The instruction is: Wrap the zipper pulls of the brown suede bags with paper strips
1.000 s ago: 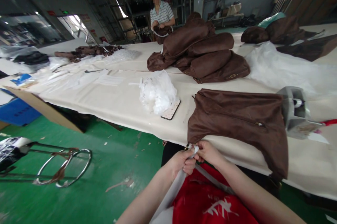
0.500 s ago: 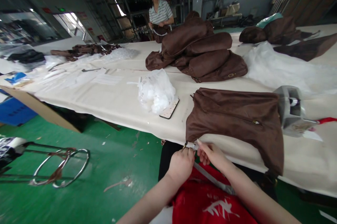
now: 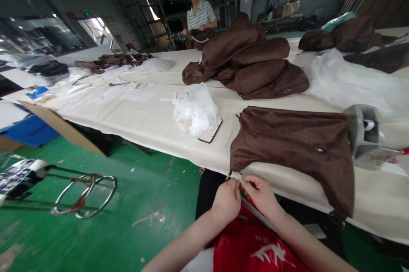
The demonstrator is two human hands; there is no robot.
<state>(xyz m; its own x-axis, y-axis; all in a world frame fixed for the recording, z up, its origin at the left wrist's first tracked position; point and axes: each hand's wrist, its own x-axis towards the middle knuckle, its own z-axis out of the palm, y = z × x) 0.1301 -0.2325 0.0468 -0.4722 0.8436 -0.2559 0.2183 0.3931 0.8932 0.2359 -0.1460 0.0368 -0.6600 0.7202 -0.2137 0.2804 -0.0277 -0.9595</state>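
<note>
At 2 o'clock from left hand [image 3: 227, 198] and right hand [image 3: 261, 192], brown bag [image 3: 289, 137] lies on table [image 3: 143, 114], long axis roughly 9-to-3; left nearer its 8 o'clock corner. Hands together, right pinching white strip [image 3: 237, 175]; left's grip hidden, can't tell.

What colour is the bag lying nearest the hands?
The bag is dark brown, best seen in the head view.
</note>
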